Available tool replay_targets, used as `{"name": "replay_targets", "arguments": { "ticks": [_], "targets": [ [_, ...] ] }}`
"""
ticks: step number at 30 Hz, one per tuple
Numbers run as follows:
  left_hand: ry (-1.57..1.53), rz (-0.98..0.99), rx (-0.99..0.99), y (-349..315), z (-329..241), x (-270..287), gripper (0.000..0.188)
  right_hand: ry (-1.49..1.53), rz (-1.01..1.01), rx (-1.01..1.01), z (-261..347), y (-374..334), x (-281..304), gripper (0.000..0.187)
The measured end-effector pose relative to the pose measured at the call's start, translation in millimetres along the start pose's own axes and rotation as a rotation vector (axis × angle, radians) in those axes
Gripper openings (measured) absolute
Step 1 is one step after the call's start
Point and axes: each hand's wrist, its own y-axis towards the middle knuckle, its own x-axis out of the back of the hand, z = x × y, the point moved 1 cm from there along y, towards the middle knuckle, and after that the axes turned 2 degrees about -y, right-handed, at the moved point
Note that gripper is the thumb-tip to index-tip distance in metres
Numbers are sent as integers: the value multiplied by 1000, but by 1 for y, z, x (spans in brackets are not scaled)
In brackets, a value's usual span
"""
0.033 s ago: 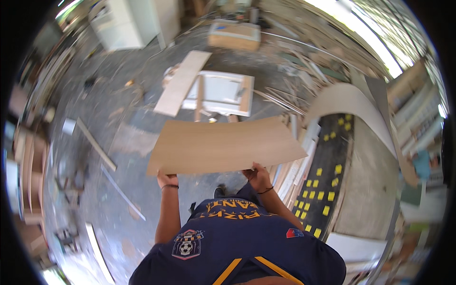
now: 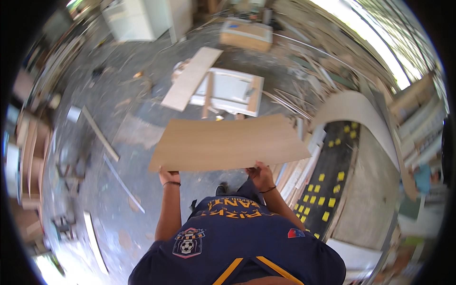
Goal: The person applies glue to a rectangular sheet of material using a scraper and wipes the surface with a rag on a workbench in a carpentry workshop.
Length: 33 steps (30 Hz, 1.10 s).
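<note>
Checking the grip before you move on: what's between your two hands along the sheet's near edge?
Nothing else. In the head view the left hand and right hand grip the tan sheet, and only its bare near edge runs between them.

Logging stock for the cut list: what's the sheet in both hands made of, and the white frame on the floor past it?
Sheet: looks like thin plywood or wood veneer, matte tan, unfinished; it bows slightly between the left hand and right hand. White frame: likely painted or laminated board, smooth white faces with bare wood-coloured edges. Neither is certain from this view.
</note>
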Motion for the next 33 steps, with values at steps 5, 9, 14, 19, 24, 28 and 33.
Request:
{"name": "replay_targets", "arguments": {
  "ticks": [5, 9, 14, 19, 24, 28, 33],
  "targets": [
    [-228, -280, -91, -20, -25, 23, 23, -72, 137, -134, -13, 49, -44, 26],
    [-309, -378, -137, -16, -44, 30, 30, -107, 249, -318, -17, 97, -93, 27],
    [-341, -427, -233, 37, -67, 16, 29, -201, 290, -284, -36, 169, -157, 27],
    [-363, -564, -197, 84, -90, 8, 29, -297, 295, -241, -55, 237, -203, 28],
    [-351, -448, -151, 128, -124, 22, 25, -480, 395, -272, -70, 296, -262, 27],
    [-154, -778, -297, 141, -150, 27, 31, -536, 361, -253, -97, 300, -324, 26],
    [871, -1336, -821, 169, -206, 46, 49, -732, 421, -312, -142, 317, -384, 31]
  ]
}}
